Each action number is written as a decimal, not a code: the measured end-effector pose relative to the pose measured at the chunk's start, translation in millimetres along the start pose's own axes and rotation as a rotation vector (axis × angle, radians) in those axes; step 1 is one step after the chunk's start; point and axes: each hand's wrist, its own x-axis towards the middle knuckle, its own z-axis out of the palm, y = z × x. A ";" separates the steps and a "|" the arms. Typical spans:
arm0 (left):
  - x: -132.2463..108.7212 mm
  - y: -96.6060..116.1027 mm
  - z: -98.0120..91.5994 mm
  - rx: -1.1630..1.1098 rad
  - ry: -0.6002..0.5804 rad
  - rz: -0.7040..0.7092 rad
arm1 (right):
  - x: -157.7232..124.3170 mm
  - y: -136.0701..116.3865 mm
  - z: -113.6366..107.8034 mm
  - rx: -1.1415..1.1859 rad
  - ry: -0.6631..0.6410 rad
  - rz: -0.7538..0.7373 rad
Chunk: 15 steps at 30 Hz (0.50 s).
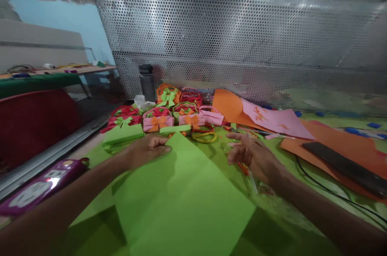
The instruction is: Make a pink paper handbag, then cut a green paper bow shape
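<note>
Evidently, the left hand point(151, 148) is pinching the green sheet point(184, 195) (probably light, easily creased) by its edge, a sound hold, while the right hand point(250, 155) is hovering, fingers parted.

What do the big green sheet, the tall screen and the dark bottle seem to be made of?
Big green sheet: probably paper or thin card, matte, with crisp straight edges.
Tall screen: apparently bare metal, silvery and shiny, punched with round holes.
Dark bottle: metal or plastic; its plain grey body leaves that open.
</note>
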 end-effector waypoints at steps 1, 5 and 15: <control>1.3 -2.8 0.1 0.045 -0.083 0.035 | 0.1 -0.9 -2.8 -0.023 -0.034 -0.011; 4.7 -9.8 13.1 0.125 -0.187 0.093 | -7.0 -4.3 -3.4 -0.485 -0.258 -0.225; 15.4 -5.4 34.7 0.228 -0.089 0.197 | -35.6 -10.2 20.7 -1.224 -0.659 -0.623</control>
